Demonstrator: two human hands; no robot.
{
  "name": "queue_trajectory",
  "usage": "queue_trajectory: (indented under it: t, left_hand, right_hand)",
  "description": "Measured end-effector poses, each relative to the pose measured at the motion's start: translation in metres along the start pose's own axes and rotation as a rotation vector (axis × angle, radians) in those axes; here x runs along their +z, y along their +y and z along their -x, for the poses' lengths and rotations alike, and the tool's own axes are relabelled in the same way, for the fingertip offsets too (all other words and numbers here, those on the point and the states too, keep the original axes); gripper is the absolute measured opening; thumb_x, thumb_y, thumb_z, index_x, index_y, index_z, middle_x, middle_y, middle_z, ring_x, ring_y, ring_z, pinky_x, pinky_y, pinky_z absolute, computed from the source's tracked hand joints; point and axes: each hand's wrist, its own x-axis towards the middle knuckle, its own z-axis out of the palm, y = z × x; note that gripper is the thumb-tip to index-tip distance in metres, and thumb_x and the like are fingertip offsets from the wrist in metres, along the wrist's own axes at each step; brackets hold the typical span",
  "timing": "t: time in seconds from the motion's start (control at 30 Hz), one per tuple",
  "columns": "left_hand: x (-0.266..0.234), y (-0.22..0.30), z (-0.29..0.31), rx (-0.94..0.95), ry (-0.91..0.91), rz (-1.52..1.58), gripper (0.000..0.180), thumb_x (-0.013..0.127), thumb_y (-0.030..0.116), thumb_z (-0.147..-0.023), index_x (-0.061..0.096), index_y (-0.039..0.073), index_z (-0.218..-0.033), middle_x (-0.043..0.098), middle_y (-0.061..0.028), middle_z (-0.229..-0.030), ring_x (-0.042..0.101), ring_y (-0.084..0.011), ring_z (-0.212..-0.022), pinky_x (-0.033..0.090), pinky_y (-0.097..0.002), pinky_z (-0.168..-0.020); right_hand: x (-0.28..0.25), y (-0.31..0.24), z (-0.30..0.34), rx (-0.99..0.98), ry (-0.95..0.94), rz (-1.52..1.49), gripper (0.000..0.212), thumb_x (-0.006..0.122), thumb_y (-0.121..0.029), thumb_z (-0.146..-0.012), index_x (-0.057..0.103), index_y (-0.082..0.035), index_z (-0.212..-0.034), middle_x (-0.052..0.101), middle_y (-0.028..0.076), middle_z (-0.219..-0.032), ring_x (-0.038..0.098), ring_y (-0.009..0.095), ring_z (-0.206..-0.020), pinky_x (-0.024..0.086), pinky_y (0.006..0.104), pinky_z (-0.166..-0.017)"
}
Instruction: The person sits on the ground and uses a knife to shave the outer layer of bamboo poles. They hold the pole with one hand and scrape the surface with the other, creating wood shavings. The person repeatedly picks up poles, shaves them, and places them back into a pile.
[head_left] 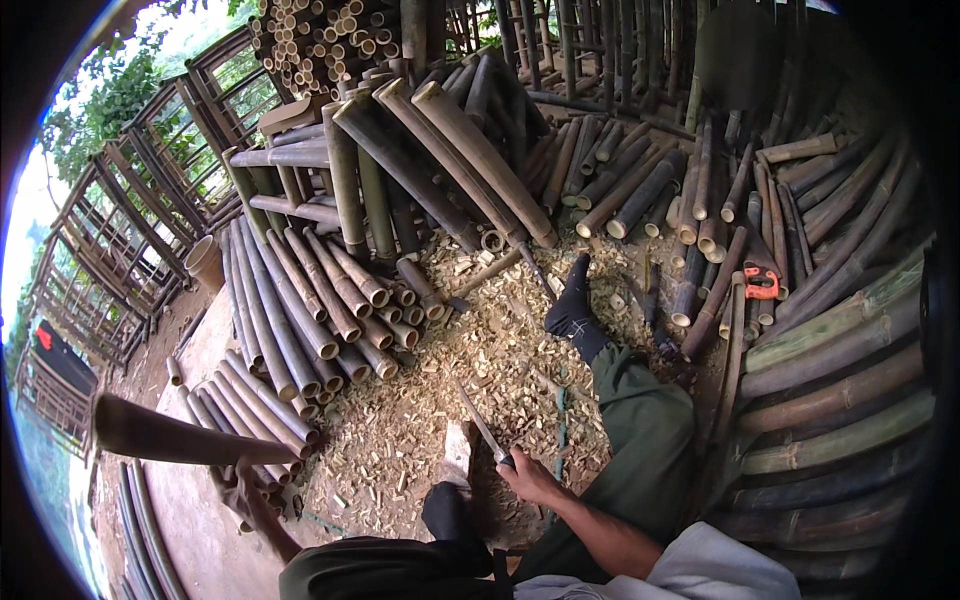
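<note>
At the left, my left hand [240, 493] is closed on a thick brown bamboo pole [175, 433]. The pole lies nearly level, its wide end toward the left, above a stack of cut bamboo. Some of this hand's fingers are hidden against the pole. My right hand [532, 480], low in the middle, grips the dark handle of a knife [483, 424]. Its long narrow blade points up and away to the left. Just left of the blade a pale wooden block [459, 448] stands on the ground beside my dark-socked foot [447, 511].
Wood chips [400, 430] cover the ground around my feet. Stacked bamboo lengths [300, 300] lie at the left; longer poles [840, 400] are piled at the right. An orange-handled saw [762, 283] rests among the right-hand bamboo. Thick bamboo poles [480, 160] lean on a rack ahead.
</note>
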Motion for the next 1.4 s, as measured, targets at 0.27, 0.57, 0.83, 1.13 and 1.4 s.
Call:
queue_trajectory:
  t: [0.27,0.57,0.83,1.13,1.4]
  left_hand:
    - [0.002,0.016,-0.012,-0.186,0.074,0.296,0.052,0.079,0.019,-0.091,0.059,-0.001,-0.134,0.069,-0.0129,-0.110,0.066,-0.0222,-0.101,0.052,-0.0344,-0.094]
    - [0.011,-0.055,0.008,-0.360,0.148,0.581,0.039,0.077,0.038,-0.093,0.063,0.013,-0.119,0.066,-0.0067,-0.097,0.065,-0.0202,-0.089,0.058,-0.0376,-0.081]
    - [0.008,-0.070,0.023,-0.395,0.453,0.523,0.041,0.088,0.022,-0.085,0.066,0.003,-0.114,0.069,-0.0080,-0.099,0.068,-0.0214,-0.089,0.060,-0.0389,-0.080]
    - [0.013,-0.075,0.028,-0.462,0.532,0.392,0.026,0.086,0.009,-0.085,0.068,0.000,-0.102,0.070,-0.0093,-0.087,0.071,-0.0217,-0.078,0.061,-0.0362,-0.070]
    - [0.027,-0.062,0.019,-0.380,0.524,0.357,0.023,0.084,0.004,-0.084,0.068,-0.004,-0.099,0.071,-0.0119,-0.085,0.071,-0.0220,-0.073,0.060,-0.0353,-0.065]
  right_hand:
    - [0.001,-0.015,0.003,0.040,-0.105,-0.062,0.053,0.058,-0.042,-0.102,0.052,0.003,-0.130,0.070,0.030,-0.102,0.071,0.045,-0.091,0.052,0.0539,-0.083]
    - [0.018,-0.006,0.004,-0.082,0.050,-0.004,0.048,0.061,-0.034,-0.101,0.049,0.003,-0.130,0.066,0.032,-0.105,0.065,0.051,-0.105,0.051,0.0567,-0.088]
    - [0.019,-0.038,0.007,-0.036,-0.095,0.325,0.039,0.060,-0.036,-0.103,0.052,0.000,-0.119,0.068,0.030,-0.101,0.066,0.052,-0.092,0.052,0.0594,-0.075]
    - [0.008,-0.115,-0.001,-0.362,0.017,0.162,0.036,0.066,-0.023,-0.102,0.055,0.000,-0.126,0.070,0.026,-0.097,0.069,0.049,-0.084,0.056,0.0496,-0.071]
    - [0.016,-0.083,-0.021,-0.102,-0.120,0.489,0.030,0.062,-0.029,-0.104,0.051,-0.002,-0.111,0.069,0.025,-0.091,0.070,0.045,-0.080,0.055,0.0513,-0.065]
